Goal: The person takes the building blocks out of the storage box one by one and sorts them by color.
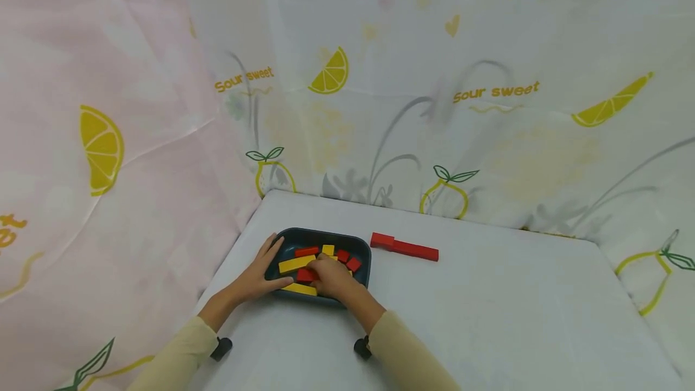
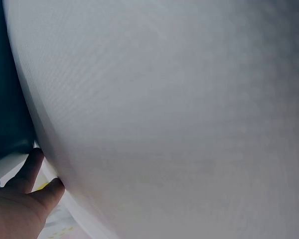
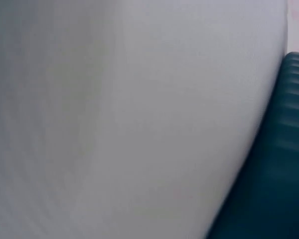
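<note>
The left hand holds the tray's left rim, fingers spread. The right hand reaches into the tray on the bench, fingers curled on a red block. Two red blocks lie right of it.

**What the views keep back**

The right hand lies over the middle of the dark tray, covering part of a red block and a yellow block at about 7 o'clock from it; whether its fingers pinch anything cannot be told. In the left wrist view only a thumb and fingertip of the left hand show, cut off at the lower left corner. The right wrist view is blurred, with a ribbed tray wall cropped at 4 o'clock and the white surface filling the rest.
</note>
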`<act>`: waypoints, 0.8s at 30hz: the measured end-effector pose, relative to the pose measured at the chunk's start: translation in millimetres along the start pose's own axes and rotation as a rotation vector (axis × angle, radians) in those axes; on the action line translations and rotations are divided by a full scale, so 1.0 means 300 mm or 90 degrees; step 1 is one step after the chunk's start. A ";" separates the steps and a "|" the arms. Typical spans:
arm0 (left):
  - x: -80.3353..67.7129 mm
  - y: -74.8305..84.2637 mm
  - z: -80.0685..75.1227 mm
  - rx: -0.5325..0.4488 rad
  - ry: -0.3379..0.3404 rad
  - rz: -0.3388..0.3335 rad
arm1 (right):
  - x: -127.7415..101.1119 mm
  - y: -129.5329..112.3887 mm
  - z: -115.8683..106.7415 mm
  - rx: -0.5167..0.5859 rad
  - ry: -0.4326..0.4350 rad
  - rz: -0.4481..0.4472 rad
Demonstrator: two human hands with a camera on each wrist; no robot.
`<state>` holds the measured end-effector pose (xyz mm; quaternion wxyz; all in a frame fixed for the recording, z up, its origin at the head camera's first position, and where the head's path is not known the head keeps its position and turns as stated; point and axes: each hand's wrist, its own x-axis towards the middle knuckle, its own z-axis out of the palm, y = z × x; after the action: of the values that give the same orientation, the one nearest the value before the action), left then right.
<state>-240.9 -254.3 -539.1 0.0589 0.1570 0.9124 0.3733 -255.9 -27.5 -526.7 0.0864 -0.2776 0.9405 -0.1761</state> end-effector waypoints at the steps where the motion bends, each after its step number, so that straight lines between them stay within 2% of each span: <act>1: -0.001 -0.001 0.001 -0.001 0.002 -0.001 | -0.001 -0.001 0.000 -0.004 0.001 -0.001; 5: -0.003 -0.006 0.001 0.001 0.002 -0.005 | -0.004 -0.004 0.001 -0.016 0.013 -0.022; 12: 0.001 0.001 -0.006 0.003 0.011 -0.001 | -0.007 0.000 -0.012 0.021 0.049 -0.051; 18: 0.002 0.001 -0.006 0.007 0.005 -0.010 | -0.006 0.010 -0.009 0.060 0.059 -0.094; 24: 0.001 0.011 0.000 0.003 -0.004 -0.027 | -0.011 0.009 0.003 0.055 0.073 -0.089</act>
<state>-240.3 -252.1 -537.0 0.0695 0.1390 0.9162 0.3693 -254.3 -23.8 -528.4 0.0320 -0.3278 0.9139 -0.2373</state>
